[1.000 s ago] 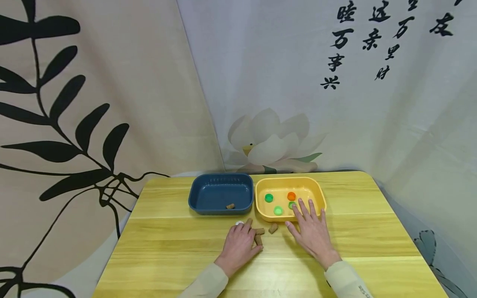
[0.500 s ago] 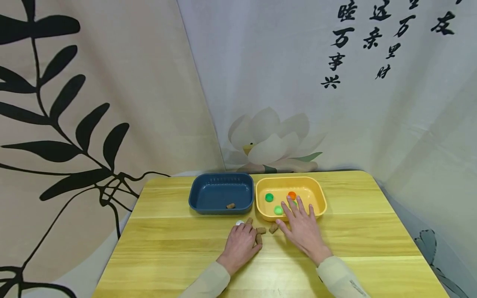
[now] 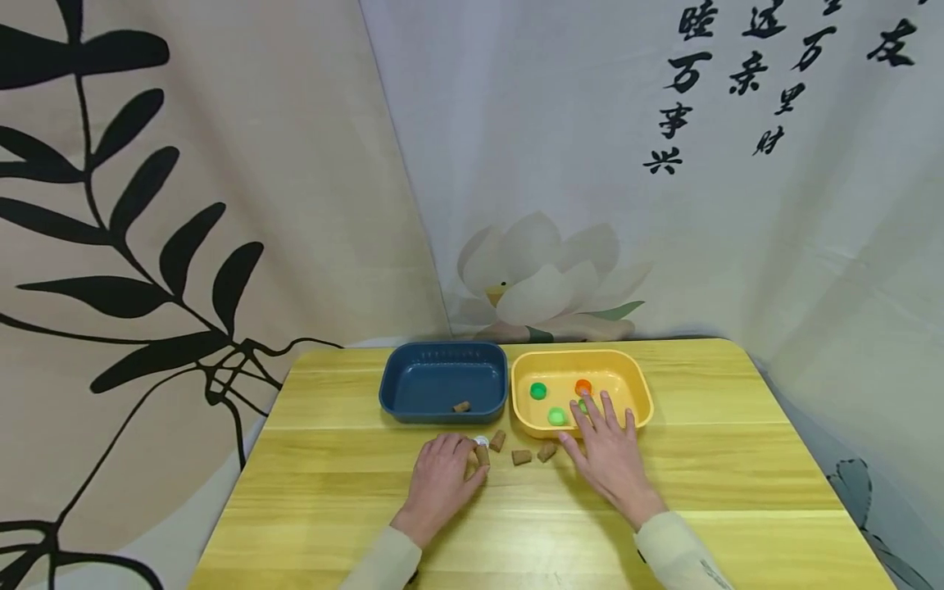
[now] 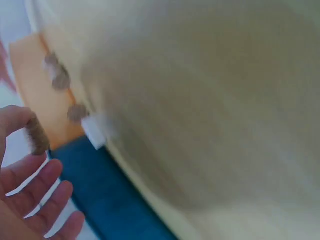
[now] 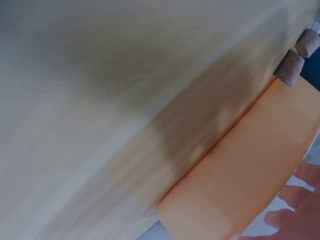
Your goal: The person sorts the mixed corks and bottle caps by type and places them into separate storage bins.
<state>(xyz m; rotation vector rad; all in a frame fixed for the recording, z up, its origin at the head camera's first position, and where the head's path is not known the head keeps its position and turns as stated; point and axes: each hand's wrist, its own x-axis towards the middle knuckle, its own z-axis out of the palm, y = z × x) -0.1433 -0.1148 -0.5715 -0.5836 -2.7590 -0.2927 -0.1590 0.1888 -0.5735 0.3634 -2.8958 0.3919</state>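
My left hand (image 3: 441,485) pinches a brown cork (image 3: 482,455) between thumb and index finger in front of the blue tray; the left wrist view also shows this cork (image 4: 37,135). A white cap (image 3: 481,441) lies just behind it. Three more corks stay on the table, one (image 3: 497,441) near the pinched cork, another (image 3: 521,457) to its right, and a third (image 3: 547,451) by the yellow tray. My right hand (image 3: 610,471) reaches over the yellow tray's near rim, fingers spread and fairly straight, over a partly hidden green cap (image 3: 583,406).
The blue tray (image 3: 445,416) holds one cork (image 3: 461,406). Inside the yellow tray (image 3: 634,416), right beside it, are an orange cap (image 3: 583,387), a dark green cap (image 3: 538,391) and a light green cap (image 3: 556,417). A patterned cloth hangs behind the table.
My left hand has shifted left, away from the other corks, with one cork pinched. The right hand first moved left over the yellow tray, its fingers remaining spread. The view has shifted slightly.
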